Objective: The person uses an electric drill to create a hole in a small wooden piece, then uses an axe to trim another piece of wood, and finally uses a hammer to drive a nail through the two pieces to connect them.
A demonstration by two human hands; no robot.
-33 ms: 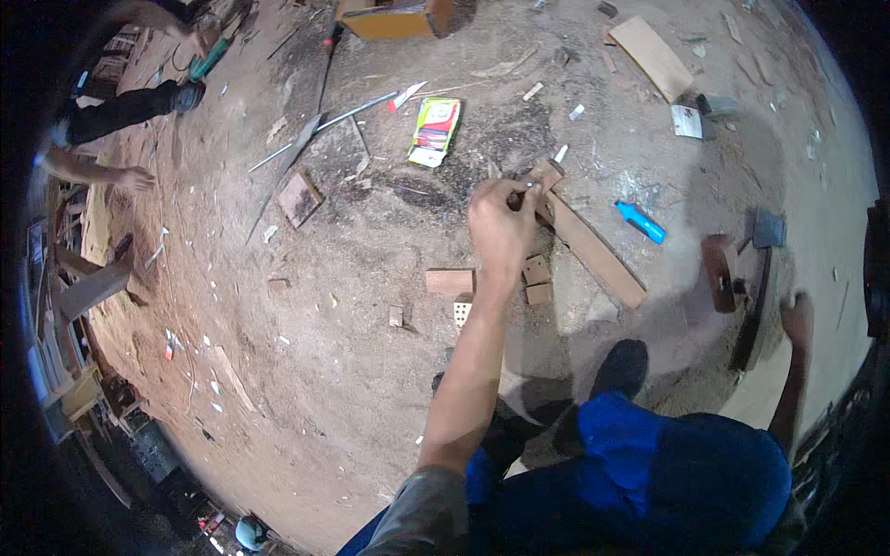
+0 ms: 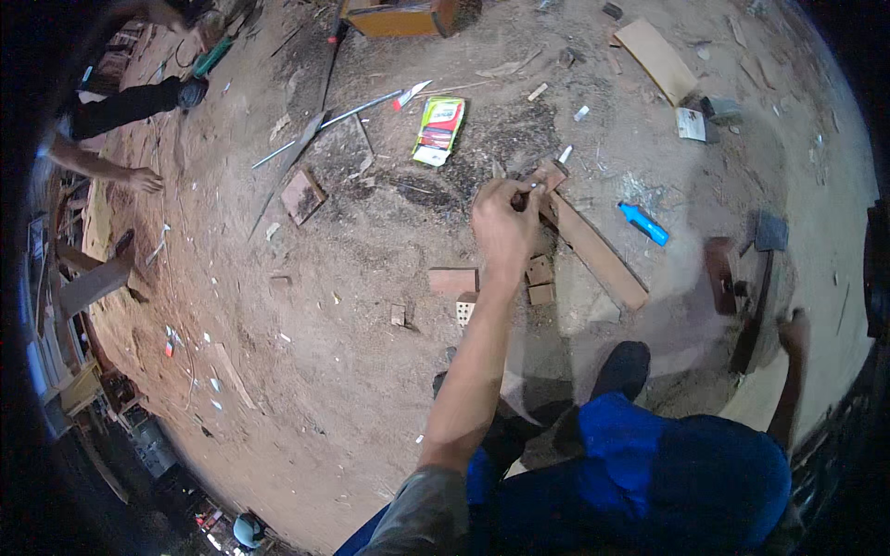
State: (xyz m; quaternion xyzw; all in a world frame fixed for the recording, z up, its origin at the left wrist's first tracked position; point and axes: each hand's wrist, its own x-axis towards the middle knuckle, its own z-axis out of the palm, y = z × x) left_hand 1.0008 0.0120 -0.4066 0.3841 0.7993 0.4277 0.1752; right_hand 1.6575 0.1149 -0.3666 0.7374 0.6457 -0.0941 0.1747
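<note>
My left hand (image 2: 503, 222) is closed in a pinch over the upper end of a long wooden strip (image 2: 598, 250). What sits between its fingertips is mostly covered. Just beyond the fingers lies a small brown wooden block (image 2: 551, 174) with a white-tipped piece (image 2: 565, 154) sticking up beside it. My right hand (image 2: 794, 332) hangs low at the far right, dark and blurred, its fingers unclear. Beside it, apart from the hand, are a dark long-handled tool with a square grey head (image 2: 770, 230) and a reddish-brown wooden piece with a hole (image 2: 720, 275).
A blue marker-like tube (image 2: 642, 223) lies right of the strip. Several small wooden blocks (image 2: 452, 281) sit below my left hand. Beyond are a green-and-red packet (image 2: 438, 132), a handsaw (image 2: 295, 162) and a cardboard box (image 2: 399, 20). Another person's hand (image 2: 146, 179) reaches in at left.
The view has shifted very slightly. At the left, the other person's hand has moved a little to the right; my left hand keeps its pinch at the strip.
</note>
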